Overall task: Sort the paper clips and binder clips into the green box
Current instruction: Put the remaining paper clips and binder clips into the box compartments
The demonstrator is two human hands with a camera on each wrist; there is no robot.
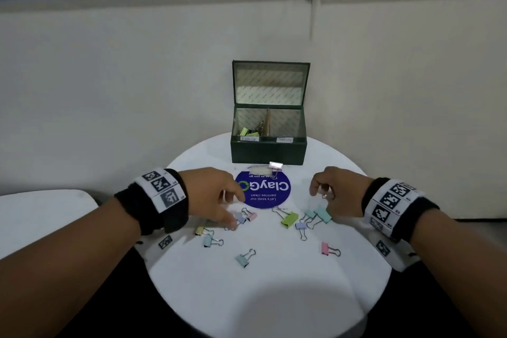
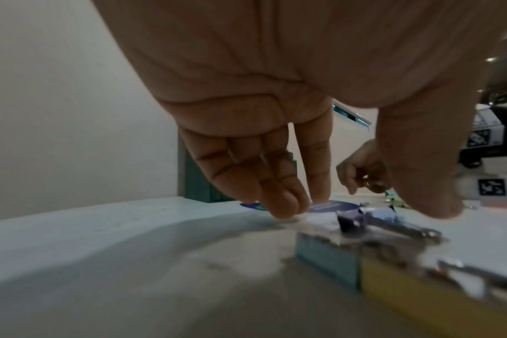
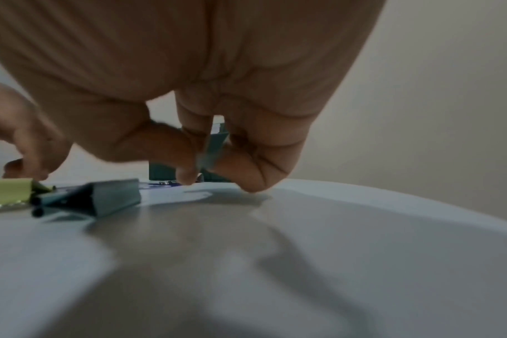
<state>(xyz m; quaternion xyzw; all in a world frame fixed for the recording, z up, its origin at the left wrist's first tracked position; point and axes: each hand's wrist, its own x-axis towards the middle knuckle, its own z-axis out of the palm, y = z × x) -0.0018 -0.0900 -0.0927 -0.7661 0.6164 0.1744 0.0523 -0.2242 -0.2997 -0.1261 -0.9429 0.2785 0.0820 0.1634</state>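
From the head view I see the green box (image 1: 269,149) at the far edge of the round white table (image 1: 263,296), its lid up, with a few binder clips in its left compartment; a blue round sticker (image 1: 264,192) lies just in front of it. The left hand (image 1: 211,195) reaches down with fingers extended, thumb and fingertips just above a lilac binder clip (image 1: 241,219) beside a pink one (image 1: 251,216); it grasps nothing. The right hand (image 1: 338,192) hovers with fingers curled loosely; I cannot tell whether it pinches something small. Other clips lie scattered: a green clip (image 1: 289,219), a teal clip (image 1: 323,214), a pink clip (image 1: 325,248).

In the left wrist view, the left fingers (image 2: 278,194) point down to the tabletop, thumb apart, the lilac clip (image 2: 382,216) between them, untouched.

In the right wrist view, the right hand (image 3: 217,128) hangs over the table, fingertips just above it; a teal clip (image 3: 101,196) lies nearby.
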